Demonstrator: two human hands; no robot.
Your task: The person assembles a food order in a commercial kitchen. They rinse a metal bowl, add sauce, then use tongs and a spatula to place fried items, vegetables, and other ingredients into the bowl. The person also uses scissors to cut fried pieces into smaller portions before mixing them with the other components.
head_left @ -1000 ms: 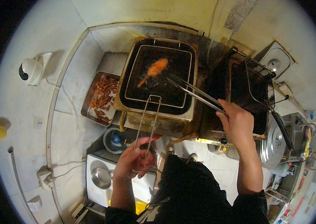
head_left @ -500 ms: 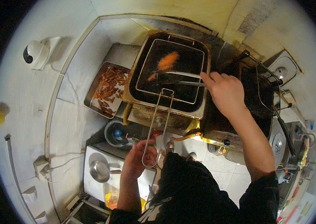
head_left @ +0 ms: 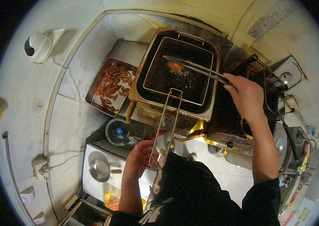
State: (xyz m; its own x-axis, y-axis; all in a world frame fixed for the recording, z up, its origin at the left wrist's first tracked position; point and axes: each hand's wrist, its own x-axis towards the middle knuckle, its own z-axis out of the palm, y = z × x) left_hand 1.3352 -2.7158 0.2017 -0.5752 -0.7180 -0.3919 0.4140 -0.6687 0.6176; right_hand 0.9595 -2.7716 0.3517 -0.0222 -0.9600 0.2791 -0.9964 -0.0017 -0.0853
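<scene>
My right hand (head_left: 247, 94) is closed around metal tongs (head_left: 204, 71) that reach left over the fryer (head_left: 133, 90). At their tips an orange-brown piece of food (head_left: 176, 67) lies in the dark oil, with bubbles around it; its exact kind is unclear. It is inside a square wire fry basket (head_left: 150, 71) sitting in the fryer. The long wire handle (head_left: 162, 124) of that basket extends toward me. Beside the handle's looped end, my left hand (head_left: 138, 156) has loosely curled fingers, partly behind the wire, not visibly gripping it.
Left of the fryer stands a metal tray (head_left: 91, 88) with several browned fried strips (head_left: 112, 81). A second mesh basket (head_left: 274, 88) is at the right. Below the tray are a gas cylinder (head_left: 118, 132) and a white table (head_left: 91, 158) with a small saucepan (head_left: 99, 170).
The tongs have swung so their tips now sit farther up in the basket, and the food has gone down into bubbling oil. My left hand has shifted slightly left relative to the handle.
</scene>
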